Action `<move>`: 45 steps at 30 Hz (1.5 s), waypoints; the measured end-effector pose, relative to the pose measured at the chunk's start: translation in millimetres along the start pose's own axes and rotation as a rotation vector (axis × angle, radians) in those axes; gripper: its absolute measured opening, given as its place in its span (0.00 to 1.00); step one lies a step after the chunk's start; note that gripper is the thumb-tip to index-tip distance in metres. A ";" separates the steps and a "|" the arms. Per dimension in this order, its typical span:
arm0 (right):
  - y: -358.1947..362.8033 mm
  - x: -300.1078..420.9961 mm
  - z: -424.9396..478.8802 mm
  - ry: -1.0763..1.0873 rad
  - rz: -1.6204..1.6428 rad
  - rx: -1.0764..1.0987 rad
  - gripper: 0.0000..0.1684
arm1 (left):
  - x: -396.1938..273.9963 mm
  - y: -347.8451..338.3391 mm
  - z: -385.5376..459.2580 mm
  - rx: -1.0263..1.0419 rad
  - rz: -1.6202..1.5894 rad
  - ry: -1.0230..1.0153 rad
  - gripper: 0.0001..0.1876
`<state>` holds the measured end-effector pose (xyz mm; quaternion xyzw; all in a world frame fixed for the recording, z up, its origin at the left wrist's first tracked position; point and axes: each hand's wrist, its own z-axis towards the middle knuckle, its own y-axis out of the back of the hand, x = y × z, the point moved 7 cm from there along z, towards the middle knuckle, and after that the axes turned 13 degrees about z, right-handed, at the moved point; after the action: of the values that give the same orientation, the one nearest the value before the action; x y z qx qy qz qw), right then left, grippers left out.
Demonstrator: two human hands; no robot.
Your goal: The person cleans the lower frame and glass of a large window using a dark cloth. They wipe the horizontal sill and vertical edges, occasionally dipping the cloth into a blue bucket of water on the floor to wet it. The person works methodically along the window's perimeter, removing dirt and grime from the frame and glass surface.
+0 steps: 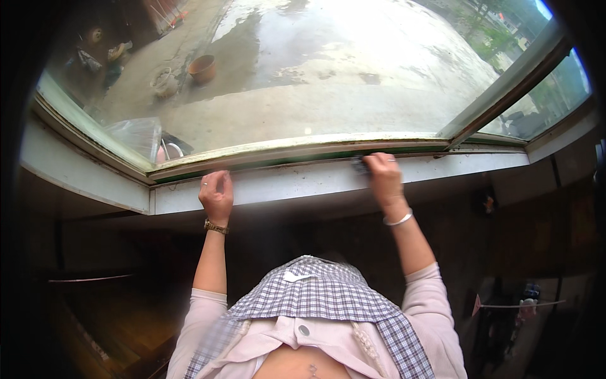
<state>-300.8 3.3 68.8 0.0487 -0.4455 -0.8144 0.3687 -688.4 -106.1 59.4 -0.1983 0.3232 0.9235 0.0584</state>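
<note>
My left hand [217, 193], with its fingertips curled together, is at the near edge of the white window sill [284, 182], towards its left end; whether it pinches anything small I cannot tell. In my right hand [386, 175] is a small dark object [360, 166], blurred, held at the sill beside the lower window frame [303, 144]. What that object is cannot be made out. A dark green strip [265, 164] runs along the base of the frame between and beyond my hands. Glass panes stand on the far side.
An upright window bar [511, 92] stands at the right. Beyond the glass lie wet concrete ground, an orange-brown pot [202, 69] and a clear plastic sheet [137, 135] near the left corner. Dark surfaces lie below the sill, with a thin stick [521, 305] at the lower right.
</note>
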 end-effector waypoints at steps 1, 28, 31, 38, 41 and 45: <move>14.5 -24.1 -8.1 -0.018 -0.067 -0.028 0.10 | 0.8 1.2 -0.8 -0.010 0.009 0.005 0.01; -19.7 57.0 18.1 0.437 0.191 -0.008 0.06 | -14.6 -7.8 1.0 -0.044 0.222 -0.059 0.01; -61.3 116.0 33.6 0.464 0.213 0.068 0.03 | -10.2 -5.8 2.1 -0.049 0.228 -0.039 0.01; -17.1 25.2 10.8 0.358 0.180 0.098 0.10 | 39.1 39.1 4.3 -0.116 0.283 0.001 0.01; 15.2 -24.5 -3.9 0.217 0.092 0.141 0.14 | 89.7 66.8 -1.0 -0.186 0.373 0.049 0.05; -0.6 14.9 8.6 0.266 0.098 0.130 0.14 | 124.2 68.4 -8.3 -0.203 0.477 0.081 0.12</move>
<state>-315.5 -0.1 77.2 0.1581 -0.4463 -0.7513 0.4598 -815.5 -167.4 42.6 -0.1581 0.2686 0.9302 -0.1939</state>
